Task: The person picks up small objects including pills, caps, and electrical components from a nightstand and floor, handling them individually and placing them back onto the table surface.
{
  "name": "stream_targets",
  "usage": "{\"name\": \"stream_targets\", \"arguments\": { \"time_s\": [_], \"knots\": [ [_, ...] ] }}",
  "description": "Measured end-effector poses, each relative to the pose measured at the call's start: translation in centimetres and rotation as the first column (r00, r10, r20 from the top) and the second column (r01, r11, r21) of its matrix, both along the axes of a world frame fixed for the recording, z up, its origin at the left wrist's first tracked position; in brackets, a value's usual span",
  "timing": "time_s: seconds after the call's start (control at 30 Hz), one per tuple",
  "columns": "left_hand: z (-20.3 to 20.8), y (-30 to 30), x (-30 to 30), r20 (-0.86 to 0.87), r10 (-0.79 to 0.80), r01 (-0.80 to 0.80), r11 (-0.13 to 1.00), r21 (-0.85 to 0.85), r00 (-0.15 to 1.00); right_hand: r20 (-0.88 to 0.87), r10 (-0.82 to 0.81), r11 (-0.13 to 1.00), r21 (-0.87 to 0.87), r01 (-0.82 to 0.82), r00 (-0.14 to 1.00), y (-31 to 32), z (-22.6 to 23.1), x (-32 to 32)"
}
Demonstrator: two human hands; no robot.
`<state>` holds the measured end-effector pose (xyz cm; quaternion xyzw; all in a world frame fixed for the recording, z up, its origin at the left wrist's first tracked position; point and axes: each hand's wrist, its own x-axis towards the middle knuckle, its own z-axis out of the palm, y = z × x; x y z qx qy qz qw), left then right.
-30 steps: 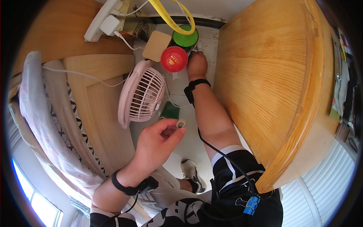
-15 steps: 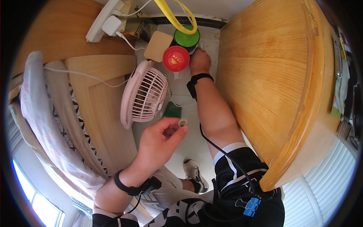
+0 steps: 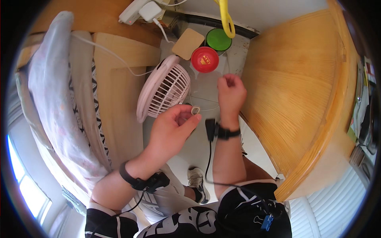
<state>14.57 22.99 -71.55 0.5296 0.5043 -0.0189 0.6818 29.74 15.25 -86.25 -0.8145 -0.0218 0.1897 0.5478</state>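
Note:
My left hand (image 3: 170, 127) pinches a small pale ring (image 3: 195, 110) between thumb and fingertips, in front of the fan. To its right and farther off, my right hand (image 3: 231, 93) is raised with its fingers pressed together; what they hold, if anything, is too small to make out. A thin pale line shows just beyond those fingertips. Past both hands stand a red round container (image 3: 204, 60) and a green-topped round container (image 3: 218, 39), with a tan square piece (image 3: 188, 43) beside them. The pink fan (image 3: 166, 88) sits left of them, its ribbed cage toward my left hand.
A wooden cabinet (image 3: 293, 91) rises close on my right. Hanging or folded cloth (image 3: 51, 99) and a wooden panel (image 3: 119, 87) line the left. At the back are a white power strip with a plug (image 3: 151, 11) and a yellow loop (image 3: 226, 20). Cords cross the floor.
My right hand has drawn back toward me from beside the green-topped container. My left hand keeps hold of the ring. The whole view has shifted a little.

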Motion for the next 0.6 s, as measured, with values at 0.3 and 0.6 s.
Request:
{"name": "stream_targets", "arguments": {
  "time_s": [0.3, 0.6],
  "knots": [
    [0.9, 0.6, 0.1, 0.006, -0.070, 0.065, 0.959, 0.275, 0.998, 0.280, 0.261, 0.849, 0.389, -0.357, 0.924, -1.6, 10.6, -4.6],
    [1.1, 0.5, -0.1, -0.018, -0.163, 0.160, 0.928, 0.335, 0.986, 0.484, 0.456, 0.775, 0.197, -0.600, 0.747, -2.2, 11.6, -2.8]
  ]
}}
